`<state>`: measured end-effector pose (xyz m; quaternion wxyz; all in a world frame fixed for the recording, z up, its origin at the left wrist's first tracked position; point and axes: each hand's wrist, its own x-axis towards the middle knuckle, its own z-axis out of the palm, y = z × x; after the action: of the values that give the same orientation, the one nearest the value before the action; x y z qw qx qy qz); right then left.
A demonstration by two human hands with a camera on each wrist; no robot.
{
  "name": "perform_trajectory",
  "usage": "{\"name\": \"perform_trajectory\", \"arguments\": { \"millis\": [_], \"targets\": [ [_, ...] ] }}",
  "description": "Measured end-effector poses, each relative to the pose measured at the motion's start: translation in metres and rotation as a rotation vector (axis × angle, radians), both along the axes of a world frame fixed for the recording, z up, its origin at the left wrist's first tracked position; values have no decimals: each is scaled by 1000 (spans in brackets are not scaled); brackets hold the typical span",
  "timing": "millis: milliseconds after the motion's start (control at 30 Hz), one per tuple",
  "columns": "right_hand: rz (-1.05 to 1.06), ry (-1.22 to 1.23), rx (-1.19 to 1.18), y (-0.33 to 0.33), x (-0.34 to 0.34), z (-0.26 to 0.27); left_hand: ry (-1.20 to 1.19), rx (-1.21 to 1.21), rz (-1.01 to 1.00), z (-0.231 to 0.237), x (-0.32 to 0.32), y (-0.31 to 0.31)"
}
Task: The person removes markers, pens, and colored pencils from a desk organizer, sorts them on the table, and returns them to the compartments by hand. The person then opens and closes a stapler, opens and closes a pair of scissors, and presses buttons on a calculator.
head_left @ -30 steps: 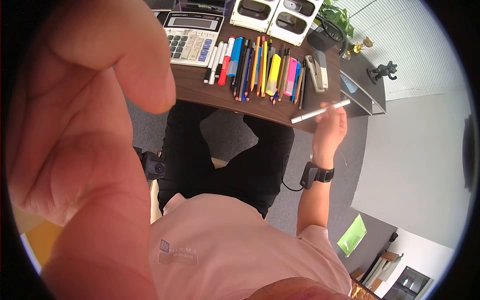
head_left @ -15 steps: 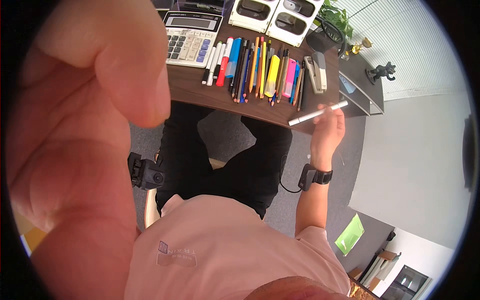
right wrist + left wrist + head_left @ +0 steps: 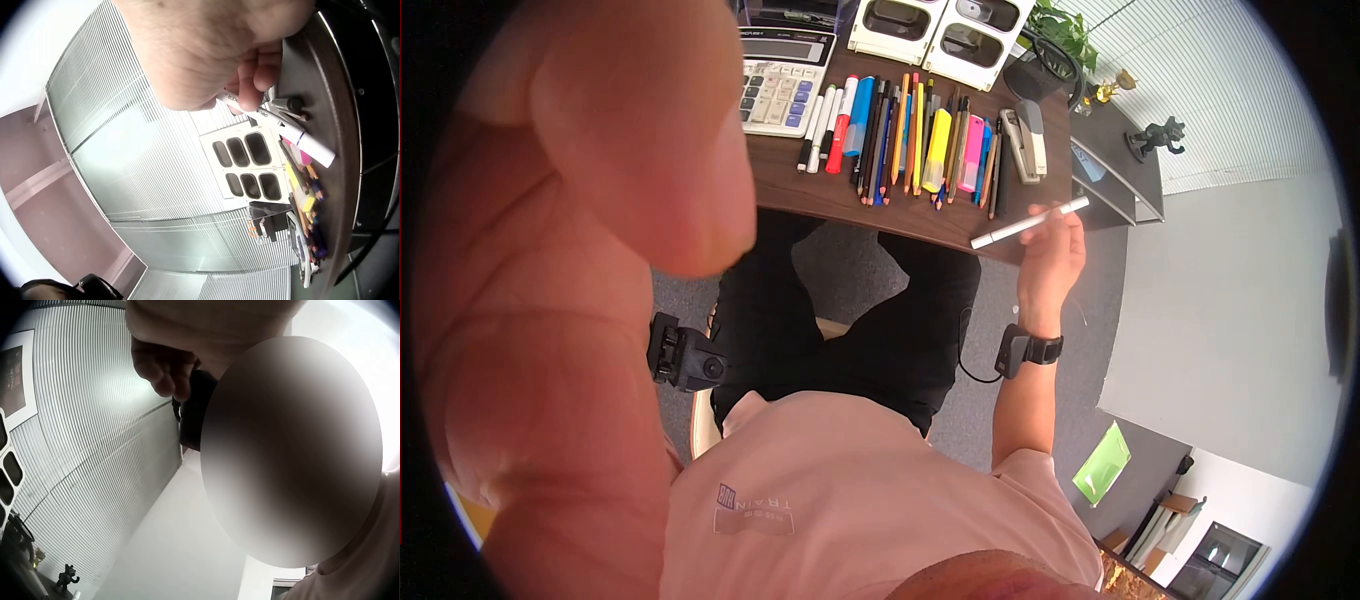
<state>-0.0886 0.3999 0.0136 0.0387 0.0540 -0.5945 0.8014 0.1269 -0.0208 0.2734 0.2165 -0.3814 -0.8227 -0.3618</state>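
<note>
My left hand (image 3: pixel 590 250) is very close to the head camera and fills the left side of that view, its fingers bent. The left wrist view has the same hand (image 3: pixel 181 331) up beside the head, fingertips right by a dark device (image 3: pixel 197 415); I cannot tell whether they grip it. Over the desk's front right corner, my right hand (image 3: pixel 1052 265) holds a slim white marker (image 3: pixel 998 236) between thumb and fingers. Seen from the right wrist, the marker (image 3: pixel 315 149) slants out from under the fingers.
A row of pencils, markers and highlighters (image 3: pixel 937 150) lies along the dark desk (image 3: pixel 840 205). A calculator (image 3: pixel 785 85) stands left of it, a stapler (image 3: pixel 1025 145) right. White compartment holders (image 3: pixel 965 45), a plant (image 3: pixel 1065 35) and a black figurine (image 3: pixel 1157 138) stand farther back.
The left thumb tip has come lower and a little right in the head view. The whole scene has shifted slightly left. The right hand keeps its hold on the white marker.
</note>
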Motion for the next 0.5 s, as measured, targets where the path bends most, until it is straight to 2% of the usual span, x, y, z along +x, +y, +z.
{"name": "perform_trajectory", "arguments": {
  "millis": [133,200,400,500],
  "targets": [
    [4,6,22,2,0,-1,-71,-46,55,-8,-9,-23],
    [11,7,13,1,-2,-1,216,-5,-101,-26,-25,-28],
    [8,9,39,1,0,0,197,57,-33,-42,-11,-62],
    [13,11,39,3,-1,-1,191,93,6,-61,-6,-119]
  ]
}}
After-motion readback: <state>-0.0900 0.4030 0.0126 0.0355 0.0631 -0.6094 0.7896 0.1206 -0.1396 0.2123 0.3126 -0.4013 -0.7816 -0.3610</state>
